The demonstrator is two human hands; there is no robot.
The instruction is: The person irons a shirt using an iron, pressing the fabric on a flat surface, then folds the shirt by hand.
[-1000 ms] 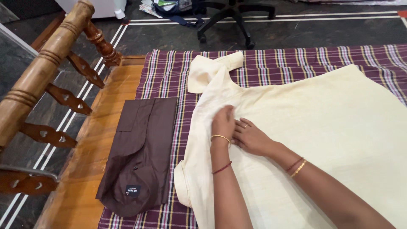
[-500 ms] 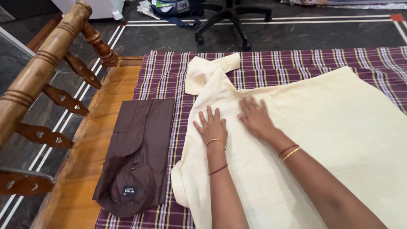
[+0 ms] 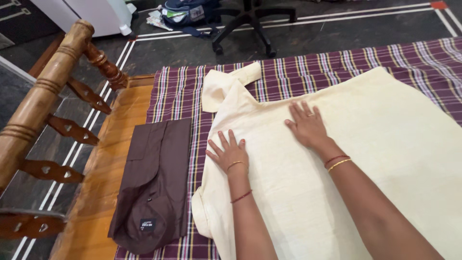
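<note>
On plaid cloth (image 3: 337, 67), wooden bed (image 3: 110, 159), dark tiled floor (image 3: 337, 29).

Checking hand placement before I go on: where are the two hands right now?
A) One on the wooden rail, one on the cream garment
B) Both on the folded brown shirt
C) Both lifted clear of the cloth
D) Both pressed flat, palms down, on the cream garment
D: the left hand and right hand both lie flat, fingers spread, on the cream garment; the folded brown shirt lies untouched beside it.
</note>
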